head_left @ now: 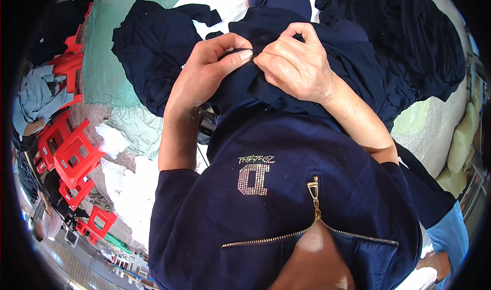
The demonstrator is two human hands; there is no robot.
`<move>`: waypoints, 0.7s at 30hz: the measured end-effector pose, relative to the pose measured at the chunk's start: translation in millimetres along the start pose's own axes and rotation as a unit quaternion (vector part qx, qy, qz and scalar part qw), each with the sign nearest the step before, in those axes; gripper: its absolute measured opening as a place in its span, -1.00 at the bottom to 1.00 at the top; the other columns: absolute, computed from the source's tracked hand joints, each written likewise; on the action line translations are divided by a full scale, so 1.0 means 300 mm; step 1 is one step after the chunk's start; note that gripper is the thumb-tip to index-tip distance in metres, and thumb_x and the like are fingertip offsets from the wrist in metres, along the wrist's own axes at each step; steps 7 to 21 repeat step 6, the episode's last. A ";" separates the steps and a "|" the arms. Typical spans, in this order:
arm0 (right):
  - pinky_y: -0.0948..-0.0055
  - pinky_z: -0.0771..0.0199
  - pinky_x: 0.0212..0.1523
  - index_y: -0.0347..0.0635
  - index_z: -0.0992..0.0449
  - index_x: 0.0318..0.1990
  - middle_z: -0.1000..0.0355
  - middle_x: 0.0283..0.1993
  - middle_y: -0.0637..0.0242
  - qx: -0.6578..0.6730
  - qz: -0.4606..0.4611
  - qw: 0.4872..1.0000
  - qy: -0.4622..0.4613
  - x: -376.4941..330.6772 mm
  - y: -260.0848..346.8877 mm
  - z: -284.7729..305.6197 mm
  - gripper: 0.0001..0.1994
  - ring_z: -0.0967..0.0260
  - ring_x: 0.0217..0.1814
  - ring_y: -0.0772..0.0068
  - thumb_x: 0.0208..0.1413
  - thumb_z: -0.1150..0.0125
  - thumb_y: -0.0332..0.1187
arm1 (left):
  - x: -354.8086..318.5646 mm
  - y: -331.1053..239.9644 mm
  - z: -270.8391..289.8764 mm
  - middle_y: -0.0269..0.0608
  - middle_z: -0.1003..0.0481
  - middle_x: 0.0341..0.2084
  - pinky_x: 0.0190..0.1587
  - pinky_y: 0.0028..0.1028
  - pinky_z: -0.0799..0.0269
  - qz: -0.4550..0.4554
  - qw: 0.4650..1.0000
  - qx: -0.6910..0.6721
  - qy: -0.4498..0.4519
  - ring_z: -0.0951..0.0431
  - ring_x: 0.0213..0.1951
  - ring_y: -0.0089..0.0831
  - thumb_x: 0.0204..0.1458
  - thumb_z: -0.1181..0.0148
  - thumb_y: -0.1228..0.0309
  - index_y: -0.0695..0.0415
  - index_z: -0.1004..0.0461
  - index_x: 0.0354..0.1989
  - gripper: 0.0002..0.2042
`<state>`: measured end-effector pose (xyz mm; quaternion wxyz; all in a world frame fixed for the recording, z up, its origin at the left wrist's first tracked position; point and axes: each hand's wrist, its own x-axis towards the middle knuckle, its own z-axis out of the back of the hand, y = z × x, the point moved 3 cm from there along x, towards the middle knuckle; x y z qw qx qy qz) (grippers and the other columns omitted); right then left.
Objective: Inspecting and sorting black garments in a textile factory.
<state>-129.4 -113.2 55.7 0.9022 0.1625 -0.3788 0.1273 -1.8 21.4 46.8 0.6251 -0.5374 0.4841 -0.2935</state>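
Observation:
A dark navy or black garment (289, 104) lies bunched across my lap. My left hand (207, 70) pinches its cloth between thumb and curled forefinger. Close beside it, my right hand (296, 65) is closed, its thumb and fingertips meeting at the same fold, a small gap from the left thumb. Whether anything thin sits in the right fingertips is too small to make out. Dark cloth hides the lower part of the garment and where it ends.
Another dark garment (146, 54) is spread at the left over a green cloth (105, 44). A heap of black clothes (409, 39) lies at the right. Red plastic stools (76, 154) stand along the left. A person's light blue sleeve (450, 233) shows at lower right.

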 end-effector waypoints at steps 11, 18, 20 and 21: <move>0.35 -0.36 -0.04 -0.13 -0.55 -0.30 -0.38 -0.42 0.46 0.030 0.013 0.998 0.055 0.002 -0.006 -0.001 -0.89 -0.43 -0.34 0.54 -0.02 -0.30 -0.42 | -0.005 0.022 -0.005 -0.43 -0.50 -0.32 -0.09 -0.63 -0.33 -0.020 1.000 0.009 -0.005 -0.43 -0.20 -0.68 0.18 -0.21 0.49 0.26 -0.52 -0.19 -0.89; 0.35 -0.36 -0.04 -0.13 -0.55 -0.30 -0.38 -0.42 0.46 0.030 0.013 0.998 0.055 0.002 -0.006 -0.001 -0.89 -0.43 -0.34 0.54 -0.02 -0.30 -0.42 | -0.005 0.022 -0.005 -0.43 -0.50 -0.32 -0.09 -0.63 -0.33 -0.020 1.000 0.009 -0.005 -0.43 -0.20 -0.68 0.18 -0.21 0.49 0.26 -0.52 -0.19 -0.89; 0.35 -0.36 -0.04 -0.13 -0.55 -0.30 -0.38 -0.42 0.46 0.030 0.013 0.998 0.055 0.002 -0.006 -0.001 -0.89 -0.43 -0.34 0.54 -0.02 -0.30 -0.42 | -0.005 0.022 -0.005 -0.43 -0.50 -0.32 -0.09 -0.63 -0.33 -0.020 1.000 0.009 -0.005 -0.43 -0.20 -0.68 0.18 -0.21 0.49 0.26 -0.52 -0.19 -0.89; 0.35 -0.36 -0.04 -0.13 -0.55 -0.30 -0.38 -0.42 0.46 0.030 0.013 0.998 0.055 0.002 -0.006 -0.001 -0.89 -0.43 -0.34 0.54 -0.02 -0.30 -0.42 | -0.005 0.022 -0.005 -0.43 -0.50 -0.32 -0.09 -0.63 -0.33 -0.020 1.000 0.009 -0.005 -0.43 -0.20 -0.68 0.18 -0.21 0.49 0.26 -0.52 -0.19 -0.89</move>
